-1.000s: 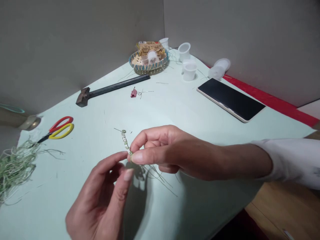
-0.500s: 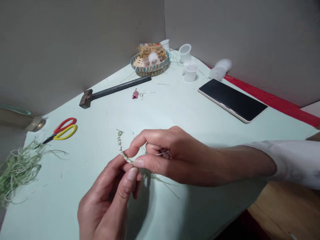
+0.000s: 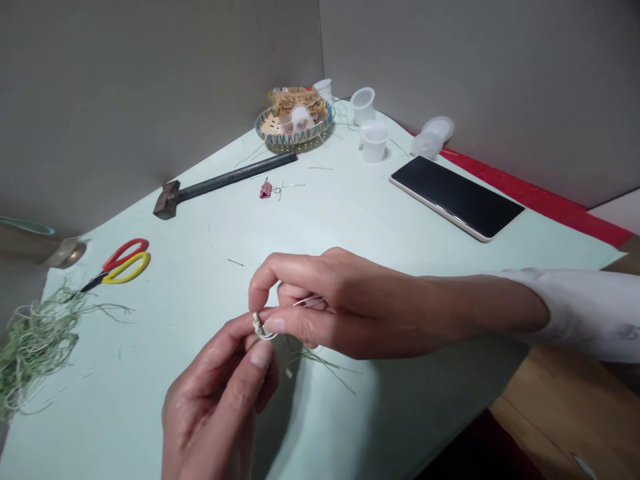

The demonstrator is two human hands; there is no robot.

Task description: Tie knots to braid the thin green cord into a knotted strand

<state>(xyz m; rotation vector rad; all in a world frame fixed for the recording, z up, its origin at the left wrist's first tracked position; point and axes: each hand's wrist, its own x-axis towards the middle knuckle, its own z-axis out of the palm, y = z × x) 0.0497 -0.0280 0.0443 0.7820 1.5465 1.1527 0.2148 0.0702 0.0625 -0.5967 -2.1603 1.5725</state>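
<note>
Pale green-and-white twisted fibre loop (image 3: 259, 327) is the thing in hand here, a tiny curl pinched in the air over the near part of the mint-green tabletop (image 3: 350, 220). Right hand (image 3: 340, 300) has thumb and index closed on it, with the other fingers curled around a thin pale strand (image 3: 307, 302), though it could be a needle, can't really tell. Left hand (image 3: 215, 407) comes up from the near edge, thumb and forefinger gripping the same spot. Loose green strands (image 3: 320, 363) trail underneath. My read: the step in hand is binding that little loop, and the next move calls for a tight pinch while the thin end gets drawn through.

Up in the far corner, a round woven basket with a blue zigzag rim (image 3: 265, 133) holds a white spool (image 3: 301, 118) and a tan packet (image 3: 291, 100). White plastic cups (image 3: 375, 145) stand just beside it, and I can't see anything inside them. One white plastic cup (image 3: 433, 137) lies on its side along the far right edge. A tangled heap of green fibre (image 3: 35, 353) sits at the left edge
</note>
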